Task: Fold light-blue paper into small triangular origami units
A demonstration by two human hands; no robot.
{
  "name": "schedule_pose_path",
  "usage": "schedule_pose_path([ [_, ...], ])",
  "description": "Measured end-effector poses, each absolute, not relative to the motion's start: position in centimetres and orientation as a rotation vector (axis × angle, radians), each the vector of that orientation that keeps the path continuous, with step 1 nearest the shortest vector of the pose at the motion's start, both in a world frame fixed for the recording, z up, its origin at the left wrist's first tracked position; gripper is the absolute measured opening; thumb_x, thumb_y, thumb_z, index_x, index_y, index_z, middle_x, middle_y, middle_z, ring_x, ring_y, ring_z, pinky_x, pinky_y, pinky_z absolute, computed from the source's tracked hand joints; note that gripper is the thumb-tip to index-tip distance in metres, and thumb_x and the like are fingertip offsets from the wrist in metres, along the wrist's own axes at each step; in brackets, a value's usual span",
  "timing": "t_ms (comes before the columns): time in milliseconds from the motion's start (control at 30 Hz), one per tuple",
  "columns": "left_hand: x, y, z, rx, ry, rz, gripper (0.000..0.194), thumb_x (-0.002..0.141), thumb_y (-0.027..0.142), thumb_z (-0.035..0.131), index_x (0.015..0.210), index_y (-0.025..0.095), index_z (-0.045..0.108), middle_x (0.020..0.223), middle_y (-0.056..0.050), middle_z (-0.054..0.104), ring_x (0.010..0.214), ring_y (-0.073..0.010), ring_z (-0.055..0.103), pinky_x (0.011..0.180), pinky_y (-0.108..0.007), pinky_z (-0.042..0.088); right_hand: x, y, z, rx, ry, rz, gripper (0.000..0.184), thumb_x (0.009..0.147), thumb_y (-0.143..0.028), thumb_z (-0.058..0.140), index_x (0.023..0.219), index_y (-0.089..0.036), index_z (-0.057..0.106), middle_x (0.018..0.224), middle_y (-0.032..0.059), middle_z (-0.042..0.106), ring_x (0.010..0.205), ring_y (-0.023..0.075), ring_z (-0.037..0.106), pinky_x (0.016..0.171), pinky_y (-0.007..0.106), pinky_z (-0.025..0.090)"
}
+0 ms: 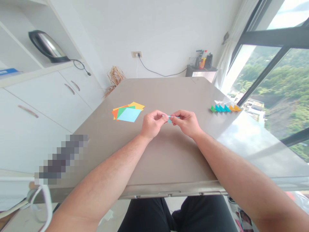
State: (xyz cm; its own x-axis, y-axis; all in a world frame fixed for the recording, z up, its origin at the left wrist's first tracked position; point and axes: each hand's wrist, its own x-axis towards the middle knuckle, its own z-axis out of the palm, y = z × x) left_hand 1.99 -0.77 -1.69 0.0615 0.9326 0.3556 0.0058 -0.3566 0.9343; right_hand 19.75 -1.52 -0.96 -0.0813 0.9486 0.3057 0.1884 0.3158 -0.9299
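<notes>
Folded shapes [226, 108] sit made, flat sheets [129, 114] lie unfolded, and the left hand [151, 124] and right hand [190, 123] have fingers pinching blue paper [169, 120], seemingly part-folded.

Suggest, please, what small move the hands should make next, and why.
Perhaps slide the right hand inward along the small light-blue paper, pressing it flat: its middle is uncovered, while the left hand pinches the opposite end and could steady it.
</notes>
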Motion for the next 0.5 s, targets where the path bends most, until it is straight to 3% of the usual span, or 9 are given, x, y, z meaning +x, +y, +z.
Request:
schedule_pose_path([
  [233, 2.26, -1.07, -1.08, 1.424, 0.974, 1.396, 0.029, 0.071, 0.042, 0.084, 0.069, 0.019, 0.067, 0.066, 0.0, 0.068, 0.066, -0.0155, 0.066, 0.071, -0.032, 0.056, 19.69, -1.93, -0.51, -1.106, -1.549, 0.916, 0.02, 0.079, -0.04, 0.072, 0.077, -0.02, 0.071, 0.067, 0.0014, 0.067, 0.064, 0.0149, 0.059, 0.059, 0.029, 0.043],
  [500, 2.37, -0.8, -1.39, 1.394, 0.958, 1.402, 0.03, 0.071, 0.044, 0.084, 0.073, 0.019, 0.068, 0.069, 0.0, 0.068, 0.067, -0.0147, 0.064, 0.072, -0.033, 0.057, 19.39, -2.0, -0.17, -1.102, -1.534, 0.924, 0.017, 0.078, -0.036, 0.071, 0.074, -0.02, 0.068, 0.065, 0.0009, 0.065, 0.062, 0.014, 0.056, 0.057, 0.028, 0.04],
])
